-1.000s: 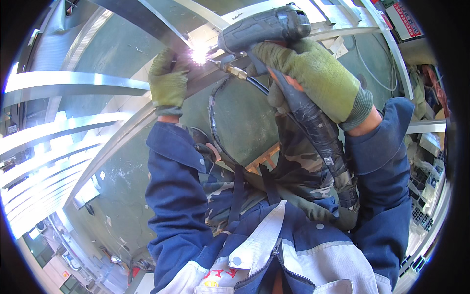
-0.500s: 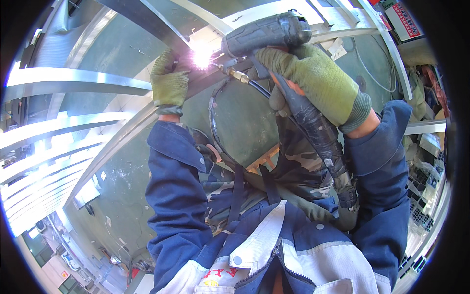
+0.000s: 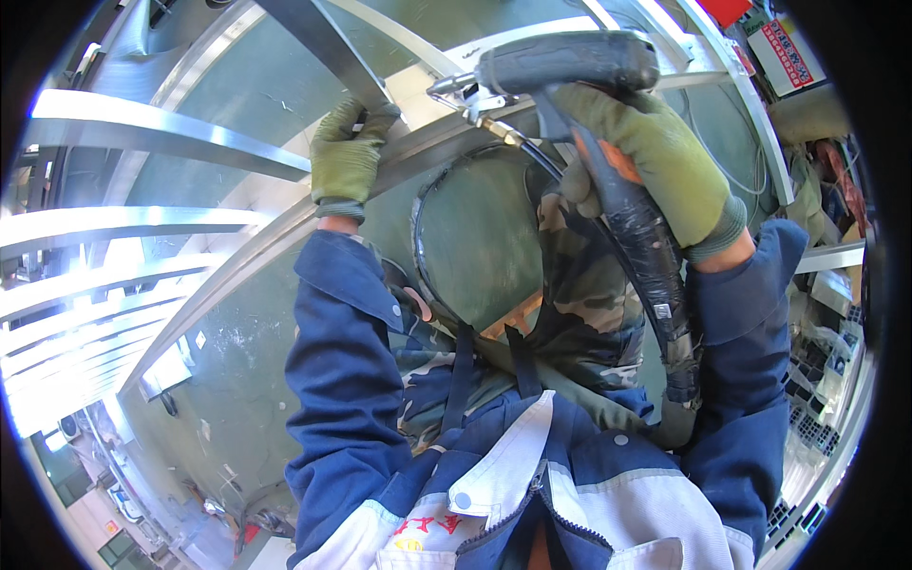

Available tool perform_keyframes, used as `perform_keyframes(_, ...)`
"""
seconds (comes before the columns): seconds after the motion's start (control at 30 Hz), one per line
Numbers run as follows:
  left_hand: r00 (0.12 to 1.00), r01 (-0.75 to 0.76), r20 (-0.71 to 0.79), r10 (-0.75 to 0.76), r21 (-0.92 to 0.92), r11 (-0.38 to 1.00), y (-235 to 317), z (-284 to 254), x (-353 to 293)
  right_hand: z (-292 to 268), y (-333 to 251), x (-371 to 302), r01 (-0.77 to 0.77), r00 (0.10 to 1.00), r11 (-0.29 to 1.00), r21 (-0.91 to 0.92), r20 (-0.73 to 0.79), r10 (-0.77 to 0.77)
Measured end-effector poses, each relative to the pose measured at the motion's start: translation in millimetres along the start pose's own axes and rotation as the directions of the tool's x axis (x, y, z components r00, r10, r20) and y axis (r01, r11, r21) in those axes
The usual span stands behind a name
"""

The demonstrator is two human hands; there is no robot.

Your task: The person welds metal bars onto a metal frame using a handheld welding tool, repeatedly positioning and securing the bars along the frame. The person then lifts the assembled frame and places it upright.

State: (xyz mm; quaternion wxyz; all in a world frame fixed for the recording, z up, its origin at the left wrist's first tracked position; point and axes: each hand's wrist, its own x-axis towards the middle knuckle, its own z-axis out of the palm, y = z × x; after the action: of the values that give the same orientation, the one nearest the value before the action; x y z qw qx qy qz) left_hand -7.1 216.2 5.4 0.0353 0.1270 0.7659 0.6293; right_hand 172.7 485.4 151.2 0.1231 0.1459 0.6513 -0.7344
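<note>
My right hand, in an olive-green work glove, is closed round the handle of a black-and-orange welding gun. The gun's metal nozzle points left, a short gap from the joint, and no arc shows at it. A brass fitting with a thin black hose runs below the nozzle. My left hand, in a matching glove, has its fingers curled on the end of a flat metal bar, where that bar meets a long metal rail. The fingertips are partly hidden.
Several parallel metal slats of the frame stretch off to the left. The gun's thick wrapped cable runs down beside my right forearm. A dark hose loops over the green floor. Black crates and a rolled bundle lie at right.
The bright welding flash at the joint is gone. My right hand and the gun have moved right, drawing the nozzle away from the joint. My left hand has shifted slightly right.
</note>
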Motion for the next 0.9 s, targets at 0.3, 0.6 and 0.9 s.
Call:
perform_keyframes(0.3,0.910,-0.165,-0.349,0.222,0.185,0.969,7,11,-67,-5,-28,-43,0.145,0.972,0.980,0.138,-0.204,-0.115)
perform_keyframes(0.6,0.903,0.087,0.427,-0.041,-0.087,0.992,-49,79,-162,-34,3,-48,0.346,0.881,0.928,0.136,-0.387,-0.272)
perform_keyframes(0.9,0.503,-0.006,0.848,-0.164,0.193,0.981,-32,96,-197,65,-38,-53,0.394,0.904,0.708,-0.586,0.108,-0.413)
